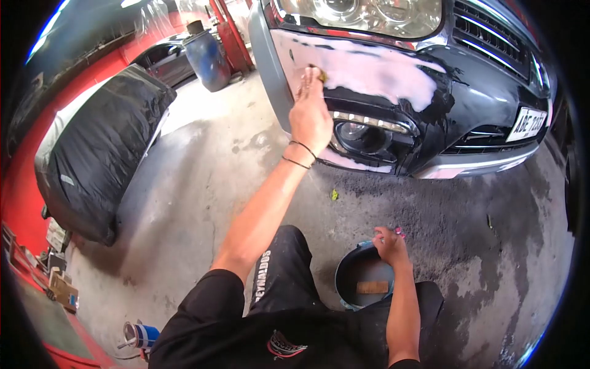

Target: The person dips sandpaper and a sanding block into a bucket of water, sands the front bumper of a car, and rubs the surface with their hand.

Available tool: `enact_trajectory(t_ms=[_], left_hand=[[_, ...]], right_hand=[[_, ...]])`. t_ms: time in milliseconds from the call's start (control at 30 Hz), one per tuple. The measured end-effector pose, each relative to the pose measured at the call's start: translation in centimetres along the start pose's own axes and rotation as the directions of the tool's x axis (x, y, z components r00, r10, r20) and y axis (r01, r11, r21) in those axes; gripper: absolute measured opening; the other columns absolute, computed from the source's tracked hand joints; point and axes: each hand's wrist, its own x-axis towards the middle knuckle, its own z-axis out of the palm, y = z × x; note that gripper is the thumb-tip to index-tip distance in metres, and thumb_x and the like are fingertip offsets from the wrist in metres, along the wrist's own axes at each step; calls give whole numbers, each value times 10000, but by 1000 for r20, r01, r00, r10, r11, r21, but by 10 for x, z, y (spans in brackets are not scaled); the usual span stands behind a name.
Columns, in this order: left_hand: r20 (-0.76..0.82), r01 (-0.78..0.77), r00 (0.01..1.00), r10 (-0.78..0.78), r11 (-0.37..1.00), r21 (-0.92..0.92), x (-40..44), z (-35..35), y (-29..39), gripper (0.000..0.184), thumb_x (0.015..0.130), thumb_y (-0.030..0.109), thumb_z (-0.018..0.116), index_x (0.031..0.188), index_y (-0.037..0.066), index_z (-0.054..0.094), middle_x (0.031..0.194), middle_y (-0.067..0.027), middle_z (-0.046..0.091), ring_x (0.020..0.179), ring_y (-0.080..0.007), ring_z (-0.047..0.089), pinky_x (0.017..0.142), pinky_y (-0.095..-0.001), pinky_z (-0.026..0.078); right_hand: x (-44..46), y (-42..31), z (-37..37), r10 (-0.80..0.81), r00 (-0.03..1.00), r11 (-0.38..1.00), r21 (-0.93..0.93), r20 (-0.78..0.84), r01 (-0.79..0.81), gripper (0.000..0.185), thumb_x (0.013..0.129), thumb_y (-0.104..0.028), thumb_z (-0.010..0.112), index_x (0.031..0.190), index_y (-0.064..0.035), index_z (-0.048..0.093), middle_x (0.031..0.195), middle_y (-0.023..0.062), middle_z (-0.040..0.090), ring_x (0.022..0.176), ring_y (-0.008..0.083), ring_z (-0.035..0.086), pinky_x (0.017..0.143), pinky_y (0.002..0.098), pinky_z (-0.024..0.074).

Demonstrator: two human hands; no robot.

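My left hand [311,117] reaches forward to the front bumper [375,67] of a dark car, fingers together and flat against a pale pink filler patch. Under the fingertips a small yellowish-brown pad [322,75] shows at one edge; most of it is covered by the fingers. Above the rim of a bucket [338,280] on the floor, my right hand [391,247] has its fingers bent. A small pink thing [400,232] shows beside those fingertips, but its kind is unclear. Inside the bucket lies a brown rectangular block [372,287].
A headlight [369,15] and a fog lamp [362,135] flank the pink patch. On the floor are a yellow-green scrap [334,195] and dark wet marks. A covered car [110,154], a blue drum [208,60] and a blue can [142,336] stand to the left.
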Motion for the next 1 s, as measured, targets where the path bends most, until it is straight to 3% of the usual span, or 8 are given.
enact_trajectory(t_ms=[100,267,467,600,667,733,833,1000], left_hand=[[1,-55,999,55,998,-23,-11,-7,-11,564,1059,4,460,1623,-3,465,1642,-259,511,1513,-383,513,1225,-449,475],[226,387,904,-362,919,-76,-9,-17,-21,545,1058,4,459,1601,16,499,1529,-296,603,1437,-412,582,1200,-454,491],[46,-50,998,49,999,2,-3,-14,6,645,984,-54,492,1625,10,467,1614,-277,534,1528,-375,503,1276,-443,419],[22,107,994,-106,993,-50,-2,-10,-7,609,966,-33,527,1574,-43,503,1645,-265,509,1540,-340,498,1293,-447,395],[316,567,798,-513,817,-103,21,-26,8,623,963,-24,527,1584,-51,491,1640,-285,505,1538,-363,496,1292,-463,393],[239,461,864,-442,887,-29,16,-12,4,617,952,-21,537,1565,-75,498,1541,-330,580,1406,-424,608,1205,-484,487],[-154,-118,978,139,983,137,1,5,-3,582,945,1,559,1515,-111,521,1298,-372,694,1059,-510,734,968,-551,600],[39,369,929,-369,930,12,37,-4,-25,368,976,49,557,1317,-59,643,896,-301,749,917,-514,740,852,-599,586]], right_hand=[[-7,3,3,-6,1000,1000,-16,-5,6,335,938,-187,756,1260,-116,698,1006,152,808,964,427,763,849,528,601],[-7,-5,1,48,999,993,-107,-22,-50,314,935,-190,762,1234,-98,724,1006,162,808,982,414,766,861,511,603],[-1,2,2,-6,999,999,45,50,4,335,942,-198,766,1252,-78,725,1011,160,810,988,424,764,858,509,603],[-1,16,12,5,1000,1000,-10,21,-5,334,941,-199,768,1247,-70,728,1009,156,811,979,424,766,841,515,601],[-3,10,6,-15,1000,1000,4,6,15,326,942,-198,767,1238,-66,729,1009,156,811,978,422,767,835,519,600],[-1,0,-3,35,999,999,33,18,-35,312,939,-192,764,1219,-59,734,1007,159,810,971,423,766,826,526,599],[1,-10,-9,37,999,998,41,11,-37,308,934,-187,763,1211,-55,735,1002,162,808,962,429,763,829,527,598],[-5,4,2,-11,1000,1000,23,14,11,307,930,-180,764,1204,-45,735,997,171,804,954,430,761,829,518,597]])
